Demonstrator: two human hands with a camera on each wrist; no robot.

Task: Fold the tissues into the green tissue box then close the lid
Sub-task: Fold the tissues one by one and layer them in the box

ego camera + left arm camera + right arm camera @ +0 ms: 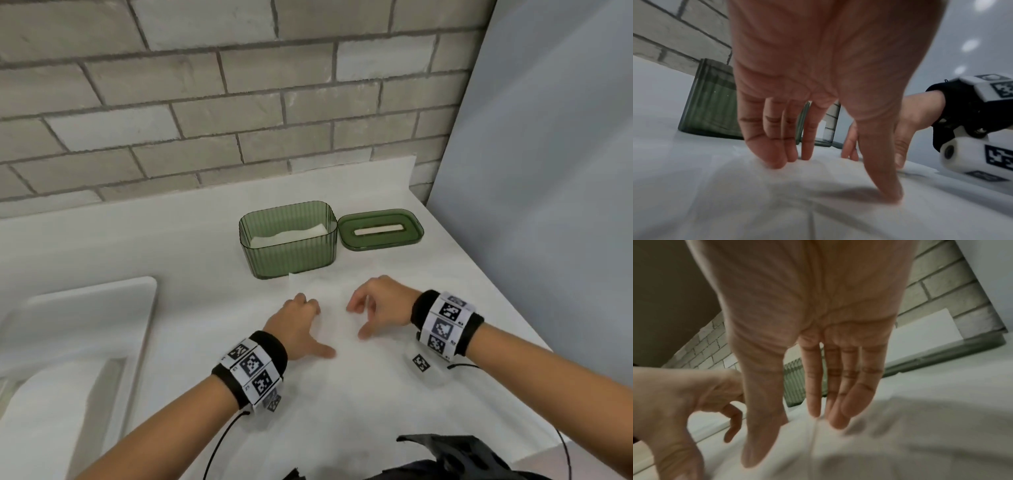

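Note:
The ribbed green tissue box (pixel 287 250) stands open on the white counter, with white tissue (pixel 291 235) lying inside it. Its green lid (pixel 380 229), with a slot in the middle, lies flat just right of the box. A white tissue sheet (pixel 337 298) is spread on the counter in front of the box. My left hand (pixel 317 327) presses its fingertips (pixel 779 160) and thumb down on the sheet (pixel 756 194). My right hand (pixel 358 320) is over the sheet's right part (pixel 900 443), fingers (pixel 835 415) nearly straight and at the paper. The box (pixel 795 382) shows behind them.
A white sink basin (pixel 85 325) lies at the left. A brick wall (pixel 205 102) runs behind the counter and a grey panel (pixel 548 171) closes the right side. The counter's edge (pixel 513 308) slants down the right. A dark object (pixel 462 455) sits at the bottom.

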